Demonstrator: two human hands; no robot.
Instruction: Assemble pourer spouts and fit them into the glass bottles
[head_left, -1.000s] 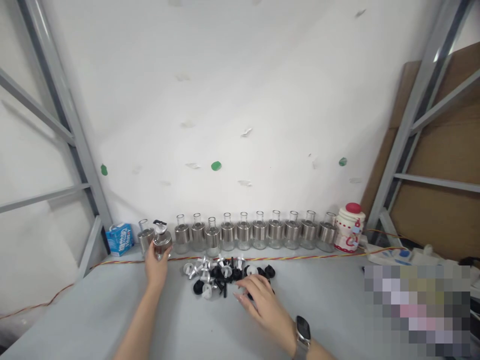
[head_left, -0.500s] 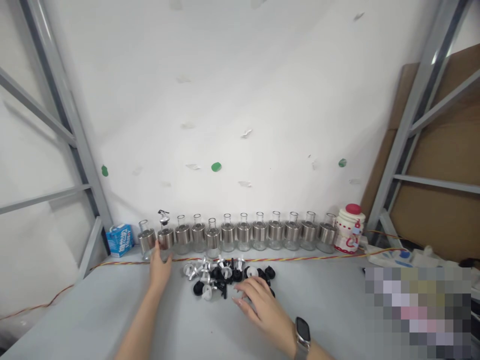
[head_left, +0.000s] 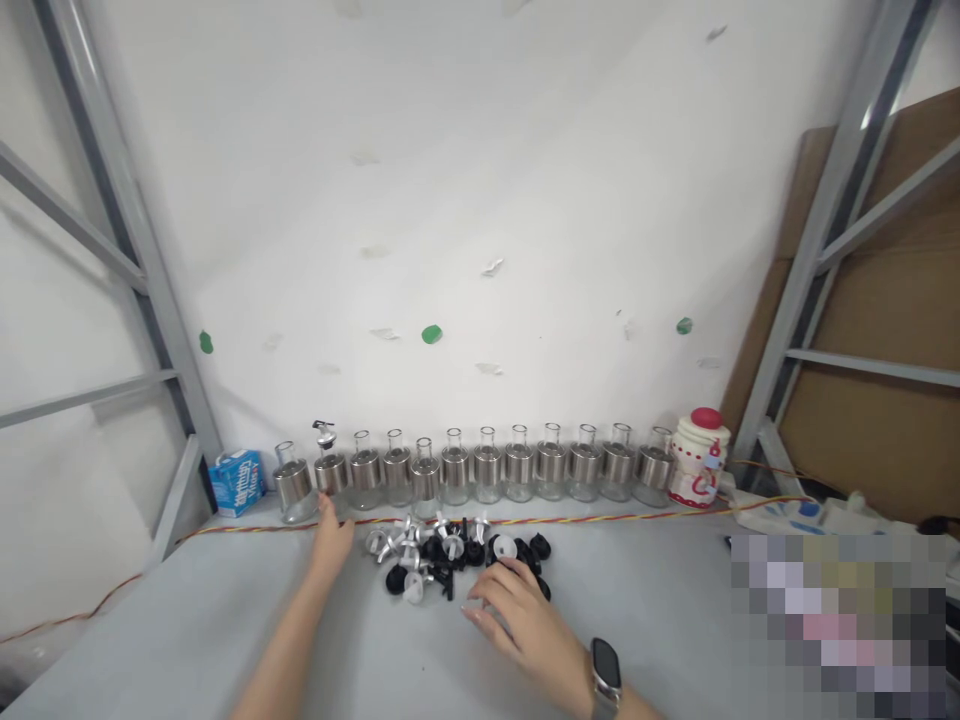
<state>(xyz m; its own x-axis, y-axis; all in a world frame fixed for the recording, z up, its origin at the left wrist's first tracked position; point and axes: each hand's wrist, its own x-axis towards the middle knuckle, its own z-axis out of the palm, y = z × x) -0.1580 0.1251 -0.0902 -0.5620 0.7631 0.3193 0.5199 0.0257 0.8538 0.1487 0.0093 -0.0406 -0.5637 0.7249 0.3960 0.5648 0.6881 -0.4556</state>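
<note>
A row of glass bottles with metal sleeves stands along the wall. The second bottle from the left (head_left: pixel 331 474) has a pourer stopper (head_left: pixel 325 434) with a black lever in its neck. In front of that bottle is my left hand (head_left: pixel 330 545), its thumb and fingers apart. Its fingertips are at the bottle's lower part; I cannot tell whether they touch. My right hand (head_left: pixel 517 605), with a watch on the wrist, hovers with loosely bent, parted fingers at the right front of a pile of silver and black pourer stoppers (head_left: pixel 452 546). It holds nothing that I can see.
A blue carton (head_left: pixel 237 483) stands at the left end of the row, a white jar with a red lid (head_left: pixel 699 456) at the right end. A twisted red and yellow wire (head_left: pixel 592 517) crosses the table (head_left: pixel 405 660) before the bottles. Grey metal posts (head_left: pixel 176 330) flank the wall.
My left hand has moved slightly right and toward me, from between the first two bottles to in front of the second. My right hand stays nearly where it was.
</note>
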